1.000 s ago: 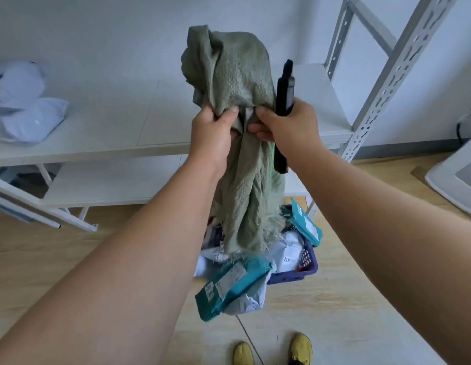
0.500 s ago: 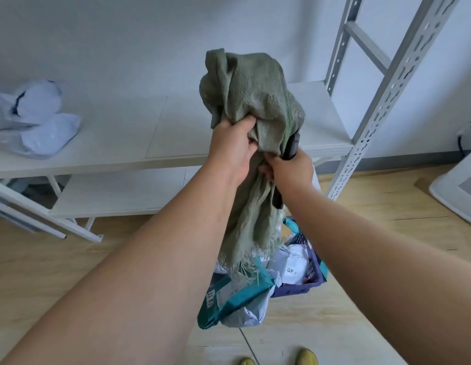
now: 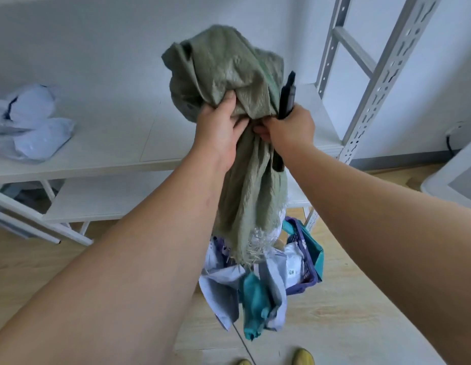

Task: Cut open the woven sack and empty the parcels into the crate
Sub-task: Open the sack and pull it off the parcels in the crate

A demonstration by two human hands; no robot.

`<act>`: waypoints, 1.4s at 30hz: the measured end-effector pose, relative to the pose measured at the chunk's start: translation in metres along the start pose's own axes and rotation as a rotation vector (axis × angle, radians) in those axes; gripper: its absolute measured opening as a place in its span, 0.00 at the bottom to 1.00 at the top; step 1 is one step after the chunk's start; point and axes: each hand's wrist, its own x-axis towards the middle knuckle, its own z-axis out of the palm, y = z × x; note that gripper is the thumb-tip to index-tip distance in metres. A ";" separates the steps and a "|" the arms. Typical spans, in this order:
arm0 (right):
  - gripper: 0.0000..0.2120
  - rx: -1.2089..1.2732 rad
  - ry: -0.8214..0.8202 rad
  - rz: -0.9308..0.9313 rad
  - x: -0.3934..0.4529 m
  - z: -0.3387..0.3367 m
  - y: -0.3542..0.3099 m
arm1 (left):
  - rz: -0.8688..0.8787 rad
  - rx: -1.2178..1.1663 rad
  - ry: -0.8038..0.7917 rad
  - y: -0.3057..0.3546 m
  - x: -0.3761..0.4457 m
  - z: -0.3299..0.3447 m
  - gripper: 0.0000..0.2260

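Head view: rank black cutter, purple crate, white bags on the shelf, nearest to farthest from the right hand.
1. Black cutter: gripped in the right hand itself, beside the green sack.
2. Purple crate: below the hand, on the floor.
3. White bags: far left, on the shelf.

Sack (image 3: 229,83) hangs above crate (image 3: 305,259), shelf (image 3: 118,143) behind.
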 end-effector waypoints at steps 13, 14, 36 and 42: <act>0.04 0.011 -0.131 0.035 -0.007 -0.012 -0.002 | 0.005 0.544 0.126 -0.055 -0.031 -0.046 0.32; 0.02 0.033 -0.143 0.044 -0.009 -0.011 -0.002 | -0.038 0.609 0.101 -0.065 -0.032 -0.054 0.38; 0.16 -0.100 -0.482 0.203 -0.050 -0.023 0.082 | -0.178 0.227 0.375 -0.072 0.001 -0.027 0.25; 0.06 -0.120 -0.266 0.154 -0.032 -0.022 0.080 | -0.126 0.501 0.119 -0.073 -0.014 -0.041 0.28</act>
